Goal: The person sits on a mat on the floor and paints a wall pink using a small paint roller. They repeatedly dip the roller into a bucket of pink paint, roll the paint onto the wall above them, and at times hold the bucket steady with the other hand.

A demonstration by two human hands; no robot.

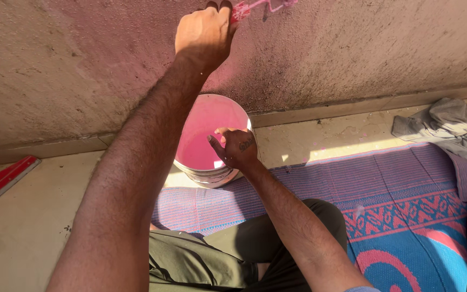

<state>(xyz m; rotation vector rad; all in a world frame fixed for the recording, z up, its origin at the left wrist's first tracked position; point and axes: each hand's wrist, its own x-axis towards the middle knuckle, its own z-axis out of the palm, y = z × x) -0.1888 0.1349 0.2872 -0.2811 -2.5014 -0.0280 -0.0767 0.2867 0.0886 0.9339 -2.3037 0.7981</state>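
Nearest of all, the person sits on the floor with one bent leg in olive trousers (228,259) resting on a woven mat (406,211) of blue, pink and purple. Just past the knee, the right hand (236,148) rests on the near rim of a white bucket (212,140), fingers loosely curled over the edge, gripping nothing else. The bucket stands on the floor, its near side on the mat's far edge, close to the foot of the wall, and holds pink paint (198,151) that fills only its lower part.

Farther up, the left hand (204,35) is raised against the rough wall (352,48) and closed around a pink-stained brush handle (240,11); the bristle end runs out of the top of the view. As I judge it, the painting is in its early to middle stage: a faint pink wash covers the wall's middle, while the sides stay bare grey with dark speckling.

Counted: one bucket, one brush, one mat, one grey cloth (449,130) crumpled at far right, one red tool (1,181) lying at far left.
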